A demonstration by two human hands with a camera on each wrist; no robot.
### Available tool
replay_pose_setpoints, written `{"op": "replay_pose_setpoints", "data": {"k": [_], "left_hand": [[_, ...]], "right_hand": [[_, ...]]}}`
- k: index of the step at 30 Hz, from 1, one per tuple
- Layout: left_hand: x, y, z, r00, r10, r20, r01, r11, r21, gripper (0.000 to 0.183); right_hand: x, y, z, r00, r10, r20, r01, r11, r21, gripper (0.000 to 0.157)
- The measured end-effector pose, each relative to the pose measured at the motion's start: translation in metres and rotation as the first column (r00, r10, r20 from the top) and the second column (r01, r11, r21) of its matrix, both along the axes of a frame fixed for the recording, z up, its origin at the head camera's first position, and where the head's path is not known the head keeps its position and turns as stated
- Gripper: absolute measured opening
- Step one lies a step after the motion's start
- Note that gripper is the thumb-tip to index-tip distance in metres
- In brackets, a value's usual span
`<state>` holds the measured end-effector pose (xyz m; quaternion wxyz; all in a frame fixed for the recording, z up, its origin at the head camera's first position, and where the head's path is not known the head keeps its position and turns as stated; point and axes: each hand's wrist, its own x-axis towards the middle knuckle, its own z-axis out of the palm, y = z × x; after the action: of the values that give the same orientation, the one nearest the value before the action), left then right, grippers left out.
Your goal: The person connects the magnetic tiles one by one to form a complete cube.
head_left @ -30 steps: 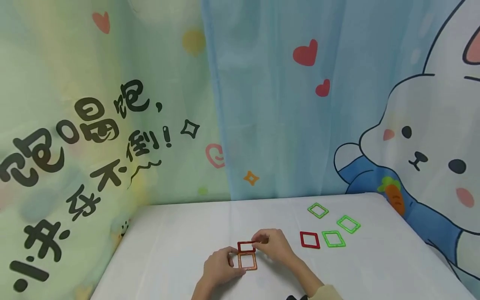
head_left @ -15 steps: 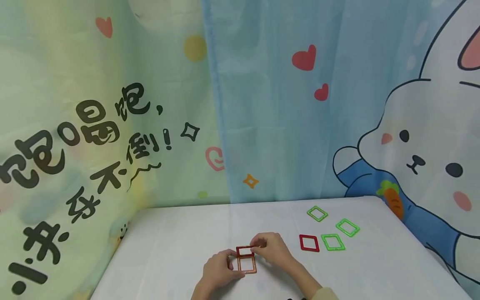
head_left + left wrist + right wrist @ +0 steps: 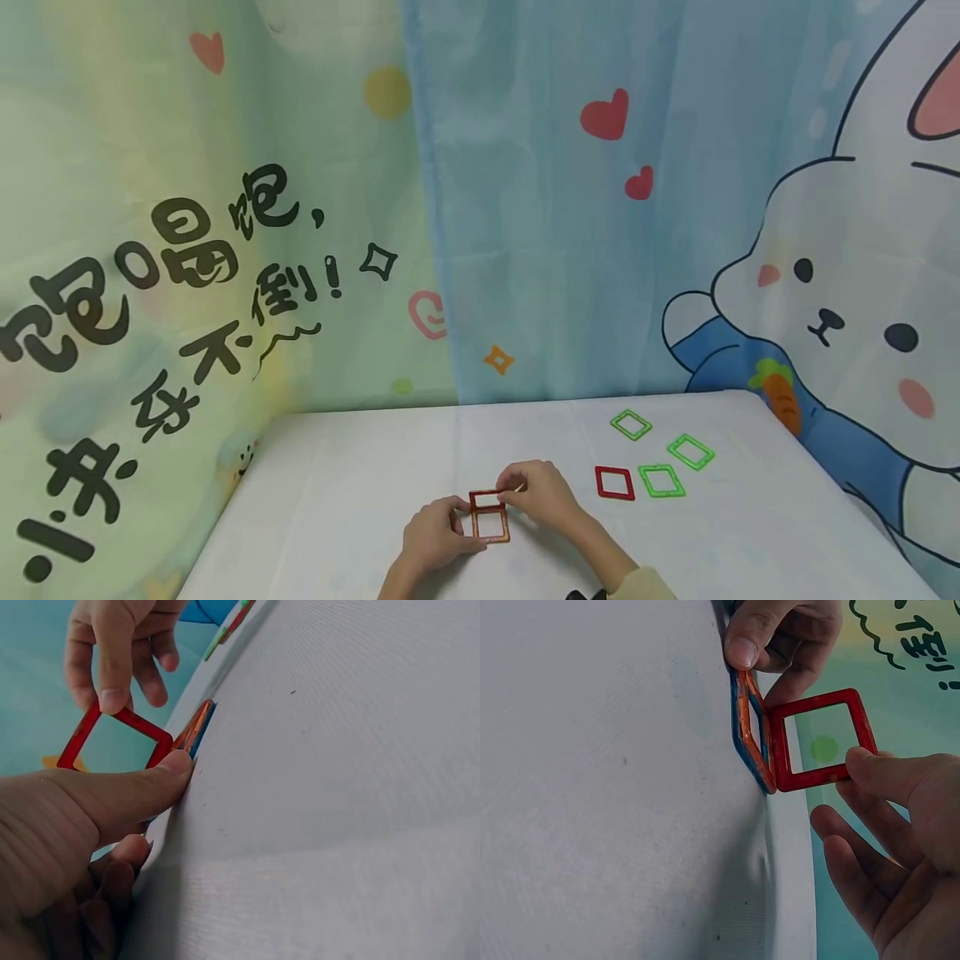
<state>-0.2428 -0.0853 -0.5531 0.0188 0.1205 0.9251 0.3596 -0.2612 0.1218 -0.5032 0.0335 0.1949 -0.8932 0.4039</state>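
Observation:
An orange square magnetic tile (image 3: 506,525) lies flat on the white table, a blue tile (image 3: 736,712) directly beneath it. My left hand (image 3: 433,533) grips this pair at its left side, thumb (image 3: 742,651) at the near corner and fingers toward the far one. Along the far edge of the orange tile stands a red square tile (image 3: 781,742), its lower edge against the orange one. My right hand (image 3: 542,496) pinches the red tile's upper right corner between thumb (image 3: 866,761) and forefinger, while its other fingers hang loosely curled.
To the right on the table (image 3: 337,500) lie another red tile (image 3: 615,496) and three green tiles, the nearest green tile (image 3: 662,493) close beside the red one. A printed curtain (image 3: 525,250) with a rabbit picture hangs behind the table's far edge.
The head view has shifted slightly. Both hands and the tiles keep their places relative to one another, with the same holds.

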Motion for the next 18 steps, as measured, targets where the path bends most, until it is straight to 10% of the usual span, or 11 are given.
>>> {"op": "replay_pose_setpoints", "data": {"k": [10, 18], "left_hand": [[-0.003, 0.0, 0.0, 0.997, -0.035, 0.065, 0.033, 0.999, 0.04, 0.056], [-0.012, -0.003, 0.002, 0.995, -0.066, 0.077, 0.045, 0.966, 0.254, 0.029]], "right_hand": [[-0.003, 0.003, -0.001, 1.0, 0.017, 0.011, -0.017, 1.0, 0.024, 0.01], [-0.004, 0.002, -0.004, 0.999, 0.03, 0.022, -0.03, 0.999, 0.021, 0.01]]}}
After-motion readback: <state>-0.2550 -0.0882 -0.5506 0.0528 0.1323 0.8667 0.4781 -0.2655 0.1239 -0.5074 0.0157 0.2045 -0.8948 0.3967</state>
